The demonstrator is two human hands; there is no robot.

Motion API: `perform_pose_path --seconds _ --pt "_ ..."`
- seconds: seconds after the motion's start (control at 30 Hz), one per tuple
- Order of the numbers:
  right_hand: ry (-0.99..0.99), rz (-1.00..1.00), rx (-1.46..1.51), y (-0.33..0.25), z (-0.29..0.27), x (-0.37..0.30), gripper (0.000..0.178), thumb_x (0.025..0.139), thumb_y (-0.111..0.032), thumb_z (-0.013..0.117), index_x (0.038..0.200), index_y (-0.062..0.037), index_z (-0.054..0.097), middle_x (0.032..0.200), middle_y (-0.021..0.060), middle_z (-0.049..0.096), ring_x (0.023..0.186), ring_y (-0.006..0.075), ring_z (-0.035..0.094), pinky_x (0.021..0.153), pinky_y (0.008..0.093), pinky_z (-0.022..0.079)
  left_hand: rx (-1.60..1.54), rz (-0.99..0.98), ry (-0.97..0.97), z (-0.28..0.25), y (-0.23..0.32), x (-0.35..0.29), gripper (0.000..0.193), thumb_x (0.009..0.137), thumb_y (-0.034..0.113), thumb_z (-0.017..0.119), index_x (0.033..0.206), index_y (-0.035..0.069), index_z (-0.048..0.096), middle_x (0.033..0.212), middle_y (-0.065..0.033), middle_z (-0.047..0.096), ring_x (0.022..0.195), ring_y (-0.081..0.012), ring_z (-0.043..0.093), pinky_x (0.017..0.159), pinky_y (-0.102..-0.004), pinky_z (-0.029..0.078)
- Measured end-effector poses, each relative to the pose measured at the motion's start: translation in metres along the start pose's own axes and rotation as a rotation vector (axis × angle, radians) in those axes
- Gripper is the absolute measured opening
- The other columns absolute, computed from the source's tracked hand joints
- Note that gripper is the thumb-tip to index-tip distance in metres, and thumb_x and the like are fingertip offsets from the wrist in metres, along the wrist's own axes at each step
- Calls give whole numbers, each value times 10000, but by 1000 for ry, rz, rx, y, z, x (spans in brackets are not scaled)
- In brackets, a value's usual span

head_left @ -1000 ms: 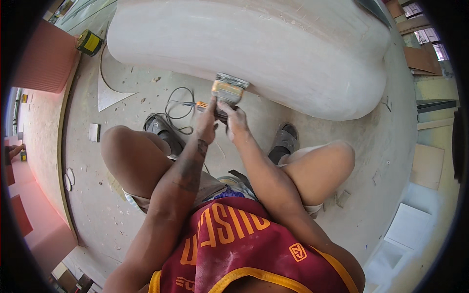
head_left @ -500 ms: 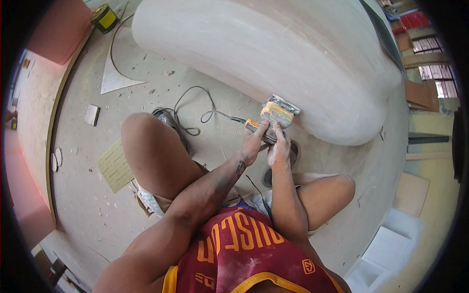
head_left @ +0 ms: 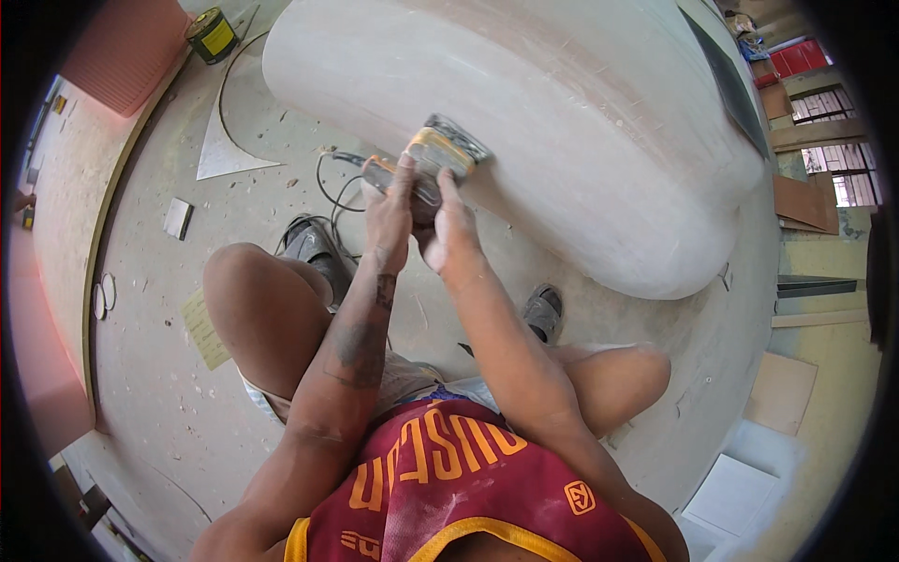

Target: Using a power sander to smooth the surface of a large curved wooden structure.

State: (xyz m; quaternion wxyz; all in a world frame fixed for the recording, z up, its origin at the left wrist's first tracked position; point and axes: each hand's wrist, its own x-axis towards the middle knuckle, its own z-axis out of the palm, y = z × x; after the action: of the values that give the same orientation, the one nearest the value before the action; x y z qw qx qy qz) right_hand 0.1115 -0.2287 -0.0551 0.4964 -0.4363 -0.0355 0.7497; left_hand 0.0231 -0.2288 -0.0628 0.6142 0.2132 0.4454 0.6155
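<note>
Both hands grip a dusty electric sander (head_left: 433, 159) with orange trim and a flat rectangular pad. Its pad rests against the lower side of a large, rounded, whitish moulded body (head_left: 524, 140). My left hand (head_left: 389, 211) is wrapped round the handle side of the sander. From the other side, my right hand (head_left: 451, 225) clasps the tool's body, its thumb lying along the casing. A dark power cord (head_left: 330, 199) runs from the handle's end down beside my left shoe (head_left: 316, 253). The palms and the underside of the tool are hidden.
A tin with a yellow label (head_left: 212, 36) stands at the far left beside a curved-cut white sheet (head_left: 225, 150). A small block (head_left: 178, 218) and a yellowish sandpaper sheet (head_left: 203, 328) lie on the floor. Boards (head_left: 782, 391) lean along the right.
Both hands have carried the sander leftward and farther out along the whitish body. The cord has shifted left with it, and my arms are more outstretched.
</note>
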Motion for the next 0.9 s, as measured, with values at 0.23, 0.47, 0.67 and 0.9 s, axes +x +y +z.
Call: perform_pose_path --seconds 0.23,0.47,0.67,0.9 --pt "69 -80 57 -58 -77 -71 527 1032 -524 461 1374 -137 568 1315 71 654 1164 249 652 1026 448 511 419 225 -292 72 -47 -54 738 958 262 710 1395 -20 186 1166 -203 630 1062 -259 662 905 -371 548" --pt "-162 -194 136 -76 -129 -120 498 1059 -435 413 1408 -104 542 1343 86 637 1203 262 622 1046 440 501 482 18 -426 110 -71 -107 885 940 282 705 1481 -48 87 1376 -362 447 1289 -439 540 1051 -440 456" --pt "167 -130 -56 -75 -80 -80 469 1031 -481 499 1307 -120 619 1261 76 675 1168 265 636 1035 445 499 181 -11 -106 94 -47 -76 756 938 296 701 1425 -23 218 1176 -287 639 1084 -365 687 930 -417 533" --pt "-71 93 -57 -21 59 13 494 1064 -454 469 1401 -106 567 1402 87 606 1308 268 556 1137 455 415 149 199 375 15 26 33 670 866 279 752 1327 -69 411 1220 -241 593 1037 -273 653 854 -360 555"
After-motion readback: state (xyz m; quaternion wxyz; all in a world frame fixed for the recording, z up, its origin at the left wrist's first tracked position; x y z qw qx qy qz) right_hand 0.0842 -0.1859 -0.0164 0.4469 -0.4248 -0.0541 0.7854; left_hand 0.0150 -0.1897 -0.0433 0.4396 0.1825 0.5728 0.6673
